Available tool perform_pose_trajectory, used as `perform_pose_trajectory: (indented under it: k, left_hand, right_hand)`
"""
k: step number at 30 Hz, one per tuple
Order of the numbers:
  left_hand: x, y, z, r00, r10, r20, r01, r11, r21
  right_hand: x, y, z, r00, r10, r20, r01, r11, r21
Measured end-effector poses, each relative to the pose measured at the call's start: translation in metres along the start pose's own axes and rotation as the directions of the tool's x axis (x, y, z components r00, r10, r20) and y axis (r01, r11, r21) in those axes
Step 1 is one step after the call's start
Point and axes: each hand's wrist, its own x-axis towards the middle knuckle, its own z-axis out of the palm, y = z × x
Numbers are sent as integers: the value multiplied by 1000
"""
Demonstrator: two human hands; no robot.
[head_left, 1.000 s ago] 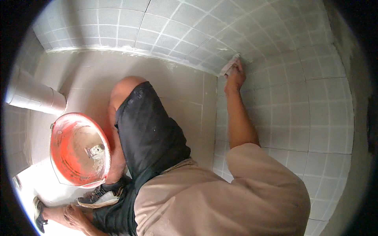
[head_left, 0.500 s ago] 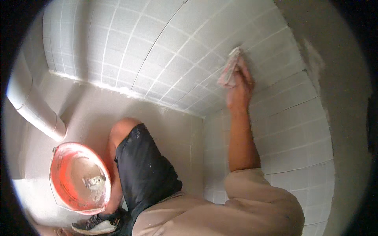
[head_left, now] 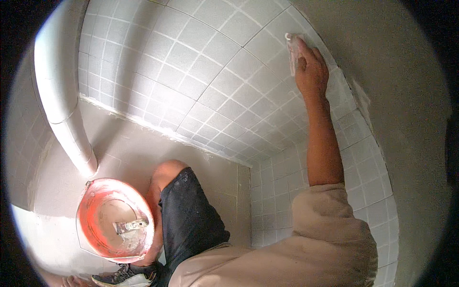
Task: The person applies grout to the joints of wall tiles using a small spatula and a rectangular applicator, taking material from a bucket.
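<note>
My right hand [head_left: 311, 67] is closed round a crumpled, pinkish-white cloth [head_left: 292, 53] and presses it against the grey tiled wall [head_left: 222, 71], near the tiles' upper right edge. Pale lines of grout run between the tiles, and some tiles look smeared. Down at the lower left rim, my left hand [head_left: 74, 281] shows only in part, low by the floor near the shoe, with its fingers apart and nothing visible in them. A red bucket [head_left: 86, 220] stands beside my bent leg. Inside it lie a pale, wet mix and a smeared putty knife [head_left: 131, 226].
A thick white pipe [head_left: 64, 112] comes down to the floor left of the tiled wall. My knee [head_left: 169, 170] and dark shoe [head_left: 125, 277] are close to the bucket. Bare grey plaster [head_left: 382, 62] borders the tiles on the right.
My right hand has moved the cloth up the wall, toward the tiles' upper edge. The whole view has shifted, so the bucket and pipe sit further right. The left hand stays low.
</note>
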Motion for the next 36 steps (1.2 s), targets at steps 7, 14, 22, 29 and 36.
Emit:
perform_pose_trajectory:
  k: [7, 14, 22, 29, 36]
  left_hand:
    - [10, -31, 39, 991, 15, -133, -22, 999, -47]
    - [21, -27, 54, 993, 42, -113, -48, 998, -49]
    - [30, -37, 66, 988, 66, -142, -74, 996, -58]
    - [32, -51, 79, 987, 73, -147, -82, 995, -56]
    - [40, -72, 101, 980, 124, -154, -125, 992, 4]
  right_hand:
    - [64, -24, 7, 983, -181, -35, 177, 979, -103]
    - [59, -33, 15, 993, 43, 108, -10, 956, -292]
    - [82, -51, 12, 999, 13, 41, -8, 993, -117]
    - [58, -81, 10, 922, 153, 354, -108, 984, -143]
    - [47, -73, 21, 970, 46, 240, -7, 987, -160]
